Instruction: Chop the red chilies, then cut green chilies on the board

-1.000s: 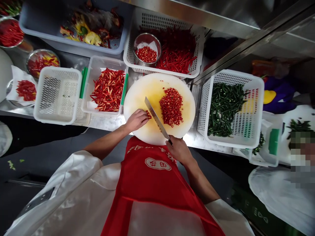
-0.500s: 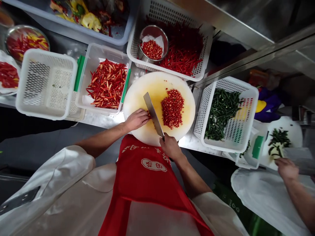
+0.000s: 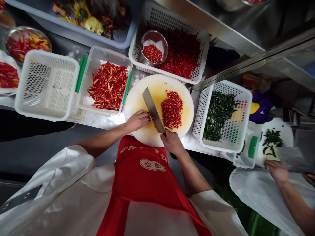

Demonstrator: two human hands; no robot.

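On the round white cutting board [image 3: 137, 87], a heap of chopped red chilies [image 3: 172, 110] lies right of the cleaver [image 3: 154, 111]. My right hand [image 3: 173, 143] is wrapped round the cleaver's handle at the board's near edge, and the blade slants up and left. My left hand [image 3: 138, 120] rests on the board just left of the blade, fingers curled and pressed together; whatever is under the fingertips is mostly hidden. A clear container of red chilies [image 3: 108, 86] stands left of the board.
A white basket of green chilies [image 3: 218, 116] stands right, a basket of red chilies with a metal bowl [image 3: 154, 48] behind, and another white basket [image 3: 46, 85] left. At far right a co-worker's hand [image 3: 277, 171] is beside a second board with green pieces.
The view has shifted slightly. The cleaver is tilted a little more to the left, still in my right hand. My left hand stays beside the blade. The co-worker's hand appears farther left.
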